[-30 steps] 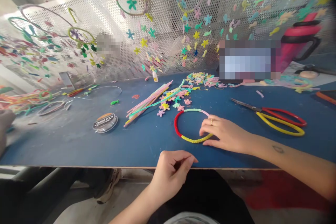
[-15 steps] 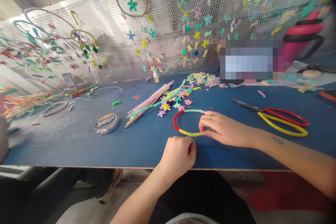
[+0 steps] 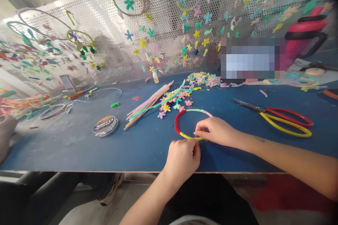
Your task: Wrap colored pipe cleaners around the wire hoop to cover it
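A hoop [image 3: 176, 123] wrapped in coloured pipe cleaner, with red, yellow, pale green and pink stretches, lies on the blue table in front of me. My right hand [image 3: 217, 130] pinches the yellow near side of this hoop between thumb and fingers. Close beside it, my left hand [image 3: 183, 157] is closed, its fingertips against the same yellow stretch; its palm side is hidden. Just beyond the hoop spreads a pile of small pipe-cleaner flowers [image 3: 177, 99]. To its left rests a bundle of straight pipe cleaners [image 3: 149, 105].
Red-and-yellow-handled scissors [image 3: 274, 116] lie open at the right. A spool of clear line [image 3: 105, 126] is on the left, and a small white bottle [image 3: 155, 77] stands at the back. Hoops with hanging flowers decorate the perforated metal panel [image 3: 161, 14]. A pink tumbler [image 3: 301, 42] stands far right.
My right hand has slid left and nearer along the hoop's yellow side. My left hand has shifted slightly right, up against the hoop. The whole view has tilted a little.
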Motion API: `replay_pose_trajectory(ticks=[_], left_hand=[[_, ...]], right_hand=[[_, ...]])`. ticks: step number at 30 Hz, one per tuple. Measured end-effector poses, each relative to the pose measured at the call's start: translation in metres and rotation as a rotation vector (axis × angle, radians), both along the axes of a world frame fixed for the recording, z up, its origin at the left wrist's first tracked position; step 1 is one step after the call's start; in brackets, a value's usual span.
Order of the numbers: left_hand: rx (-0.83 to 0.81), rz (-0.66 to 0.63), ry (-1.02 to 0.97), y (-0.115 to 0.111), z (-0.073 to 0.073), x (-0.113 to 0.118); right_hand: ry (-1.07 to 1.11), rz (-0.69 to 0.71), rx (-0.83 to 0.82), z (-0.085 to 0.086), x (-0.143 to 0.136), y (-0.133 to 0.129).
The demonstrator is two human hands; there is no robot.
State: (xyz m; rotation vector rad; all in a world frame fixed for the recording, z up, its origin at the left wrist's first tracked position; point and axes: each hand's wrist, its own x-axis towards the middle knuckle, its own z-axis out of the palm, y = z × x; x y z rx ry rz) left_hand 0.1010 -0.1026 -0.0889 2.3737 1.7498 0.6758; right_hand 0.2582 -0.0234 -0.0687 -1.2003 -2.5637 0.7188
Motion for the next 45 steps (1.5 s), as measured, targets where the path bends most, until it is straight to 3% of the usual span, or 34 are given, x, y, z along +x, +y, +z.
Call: replay_pose_trajectory(ticks=[7, 18, 27, 31, 35, 39, 45], left_hand=[[0.006, -0.013, 0.087, -0.002, 0.003, 0.0], [0.307, 0.057, 0.219, -0.001, -0.01, 0.004], [0.329, 0.071, 0.199, 0.002, -0.011, 0.006], [0.227, 0.061, 0.135, 0.002, -0.009, 0.006], [-0.018, -0.062, 0.024, -0.002, 0.004, 0.002], [-0.158, -0.124, 0.025, -0.008, 0.018, -0.006], [-0.201, -0.27, 0.146, -0.002, 0.036, -0.021]], right_hand=[[0.046, -0.022, -0.042, -0.002, -0.002, 0.0], [0.172, -0.047, -0.188, 0.021, 0.002, 0.006], [0.18, -0.005, -0.238, 0.012, 0.0, 0.005], [0.246, -0.042, -0.152, 0.006, -0.003, 0.002], [0.26, -0.035, -0.052, 0.0, -0.003, -0.001], [0.265, 0.003, -0.089, -0.007, -0.002, 0.0], [0.319, 0.011, -0.164, -0.01, 0.003, 0.003]])
